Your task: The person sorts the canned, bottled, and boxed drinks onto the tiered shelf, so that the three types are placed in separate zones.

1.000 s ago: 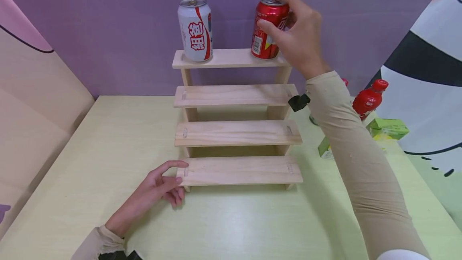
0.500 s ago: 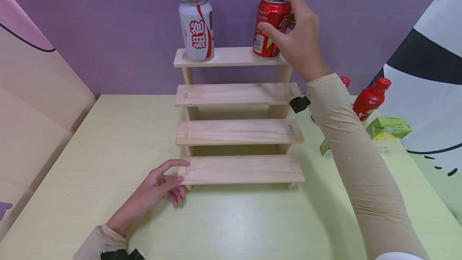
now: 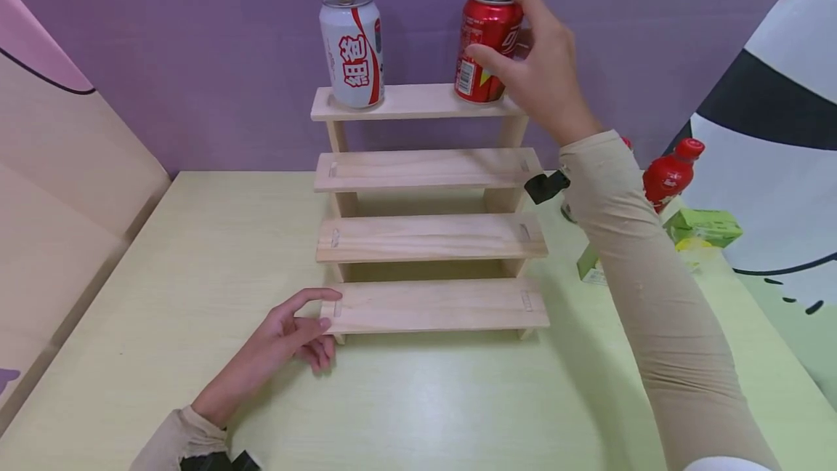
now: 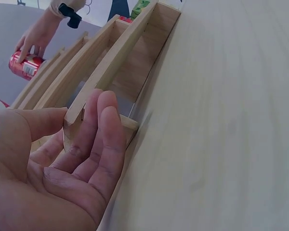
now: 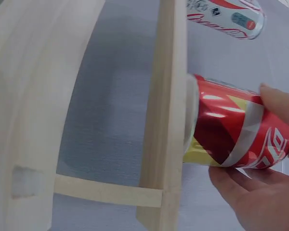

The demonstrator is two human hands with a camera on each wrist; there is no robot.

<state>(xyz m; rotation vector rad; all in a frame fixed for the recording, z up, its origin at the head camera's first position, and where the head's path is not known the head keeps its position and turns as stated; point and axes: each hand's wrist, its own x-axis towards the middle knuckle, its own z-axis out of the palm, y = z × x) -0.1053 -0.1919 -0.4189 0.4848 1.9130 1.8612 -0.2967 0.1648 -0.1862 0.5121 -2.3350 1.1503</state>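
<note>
A four-step wooden display shelf (image 3: 428,307) stands on the table in the head view. My left hand (image 3: 288,333) pinches the left end of its lowest board, thumb and index finger at the edge, as the left wrist view also shows. At the right of the top board, a red cola can (image 3: 474,29) stands upright. Around its upper part, my right hand (image 3: 548,78) curls thumb and fingers. The can's base (image 5: 190,115) meets the board in the right wrist view. A white can (image 3: 352,49) with red lettering stands upright at the top board's left.
Right of the shelf, partly behind my right sleeve (image 3: 644,267), are a red bottle (image 3: 673,174), a green carton (image 3: 706,227) and another green box (image 3: 591,267). A purple backdrop (image 3: 248,57) rises behind the pale table (image 3: 196,253).
The head view has shifted slightly. My right index fingertip sits a little higher over the red can's top; both cans and my left hand keep their places on the shelf.
</note>
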